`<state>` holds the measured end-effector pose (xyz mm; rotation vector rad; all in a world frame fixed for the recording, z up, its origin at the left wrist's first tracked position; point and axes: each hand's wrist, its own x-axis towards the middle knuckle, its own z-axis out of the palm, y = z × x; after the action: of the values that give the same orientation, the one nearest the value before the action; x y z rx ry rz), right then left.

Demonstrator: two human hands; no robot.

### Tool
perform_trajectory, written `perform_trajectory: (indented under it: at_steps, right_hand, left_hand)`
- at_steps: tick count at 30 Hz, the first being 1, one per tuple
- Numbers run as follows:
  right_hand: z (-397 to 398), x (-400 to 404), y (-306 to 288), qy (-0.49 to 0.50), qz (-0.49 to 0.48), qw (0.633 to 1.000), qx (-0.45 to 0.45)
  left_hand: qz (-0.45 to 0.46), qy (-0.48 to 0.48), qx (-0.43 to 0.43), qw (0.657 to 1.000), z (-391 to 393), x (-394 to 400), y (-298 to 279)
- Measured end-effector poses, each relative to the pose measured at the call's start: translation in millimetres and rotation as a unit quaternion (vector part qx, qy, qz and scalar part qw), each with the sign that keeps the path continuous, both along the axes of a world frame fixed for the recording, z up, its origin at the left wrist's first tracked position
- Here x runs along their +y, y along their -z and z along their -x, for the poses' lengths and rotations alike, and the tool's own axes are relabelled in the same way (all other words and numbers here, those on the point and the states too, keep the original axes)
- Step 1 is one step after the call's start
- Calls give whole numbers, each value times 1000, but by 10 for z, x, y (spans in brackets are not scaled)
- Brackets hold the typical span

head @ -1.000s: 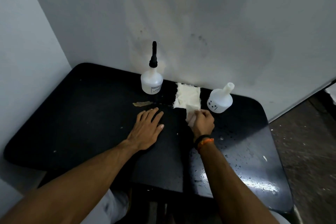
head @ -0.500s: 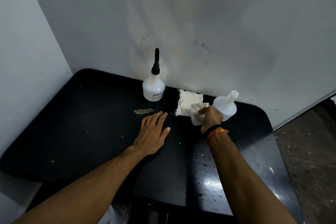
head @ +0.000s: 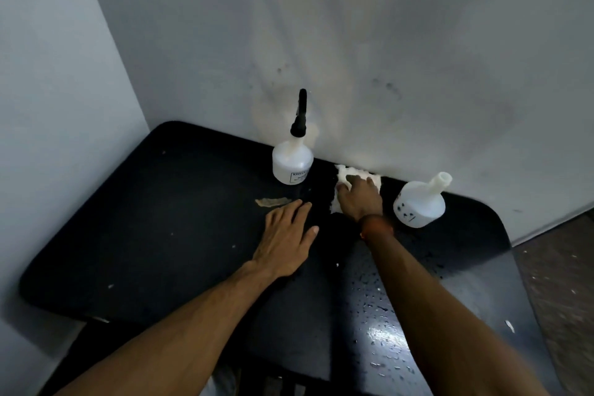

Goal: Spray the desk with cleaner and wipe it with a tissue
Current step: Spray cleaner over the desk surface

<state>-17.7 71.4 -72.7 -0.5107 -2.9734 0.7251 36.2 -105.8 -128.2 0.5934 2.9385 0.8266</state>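
Note:
A black desk (head: 144,235) fills the lower view, with droplets on its right front part. A white spray bottle with a black nozzle (head: 293,161) stands upright at the back by the wall. White tissue (head: 344,174) lies at the back edge, right of that bottle. My right hand (head: 360,198) rests flat on top of the tissue, covering most of it. My left hand (head: 286,235) lies flat on the desk, fingers spread, holding nothing, just left of my right hand.
A second white bottle without a cap (head: 419,202) leans tilted at the back right, close to my right wrist. A tan smear (head: 272,201) marks the desk by my left fingertips. Grey walls close the back and left. Floor (head: 559,267) shows on the right.
My right hand has moved forward from mid-desk to the back edge with the tissue and now presses flat on it. My left hand stays put.

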Motion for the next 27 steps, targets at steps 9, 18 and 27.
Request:
perform_trajectory:
  at_steps: [9,18,27]
  right_hand:
    - [205,-529,-302,-54,161,979,115]
    - [623,-991,-402,-9,256,955,147]
    - [208,-792,-412,24,195,960,199]
  left_hand:
    - [-38,-67,-16,997,97,-106,-107]
    - [-68,-80,-34,994,126,-121,-171]
    - [-135,-113,-45,983,77,-131,-201]
